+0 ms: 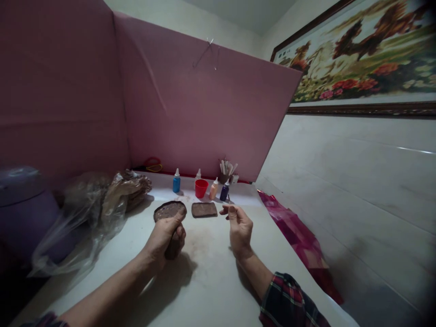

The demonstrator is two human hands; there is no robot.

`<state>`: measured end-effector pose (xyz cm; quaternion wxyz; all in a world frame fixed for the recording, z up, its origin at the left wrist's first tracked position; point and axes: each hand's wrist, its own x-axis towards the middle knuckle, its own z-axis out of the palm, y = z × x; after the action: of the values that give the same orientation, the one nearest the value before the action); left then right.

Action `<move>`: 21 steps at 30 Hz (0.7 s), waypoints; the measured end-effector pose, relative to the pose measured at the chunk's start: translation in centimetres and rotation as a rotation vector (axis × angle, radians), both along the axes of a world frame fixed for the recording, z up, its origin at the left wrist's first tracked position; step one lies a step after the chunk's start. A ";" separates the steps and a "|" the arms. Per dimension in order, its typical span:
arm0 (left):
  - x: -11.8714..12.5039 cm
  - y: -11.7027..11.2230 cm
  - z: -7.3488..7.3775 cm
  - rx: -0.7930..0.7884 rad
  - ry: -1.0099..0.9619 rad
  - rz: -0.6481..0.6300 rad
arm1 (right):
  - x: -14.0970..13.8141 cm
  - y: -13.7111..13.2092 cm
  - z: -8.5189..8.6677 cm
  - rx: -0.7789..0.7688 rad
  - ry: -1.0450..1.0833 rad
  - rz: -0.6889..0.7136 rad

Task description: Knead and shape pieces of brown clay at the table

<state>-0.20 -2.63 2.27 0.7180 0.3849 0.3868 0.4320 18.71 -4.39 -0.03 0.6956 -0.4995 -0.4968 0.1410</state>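
Observation:
My left hand (166,238) is wrapped round a dark brown clay pot (168,210), thumb pressed on its rim. The pot's round mouth is tipped toward me, with pale specks inside, and its lower part shows beneath my fingers. To the right, my right hand (240,229) hovers over the table with thumb and fingertips pinched together. Whatever is between those fingertips, if anything, is too small to make out. A flat brown clay slab (204,210) with rounded corners lies on the white table (211,286) between the two hands.
Behind the slab stand a red cup (201,188), a blue bottle (176,182), a peach bottle (214,189), a dark purple bottle (224,191) and a tool holder (226,175). Clear plastic bags (116,200) lie left, with scissors (153,164) behind. Pink foil (293,231) runs along the right edge.

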 end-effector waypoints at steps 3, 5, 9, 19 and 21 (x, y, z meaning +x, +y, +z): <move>0.0 -0.2 -0.1 0.023 0.032 -0.032 | 0.4 0.5 0.0 -0.023 0.047 -0.024; 0.1 -0.4 -0.2 0.042 0.058 -0.058 | 0.6 0.6 -0.1 -0.034 0.045 -0.044; 0.5 -0.7 -0.4 0.082 0.095 -0.107 | 0.0 -0.2 -0.3 0.055 -0.160 0.008; 0.7 0.4 -2.2 0.026 0.110 0.056 | -2.9 -1.9 0.1 0.342 -0.694 0.345; 0.5 0.7 -2.1 0.048 -0.010 0.065 | -2.8 -1.7 -0.1 0.306 -0.731 0.292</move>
<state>0.30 -1.89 0.19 0.6961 0.3873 0.3848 0.4662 15.86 -6.05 -0.17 0.5124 -0.3319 -0.7917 -0.0239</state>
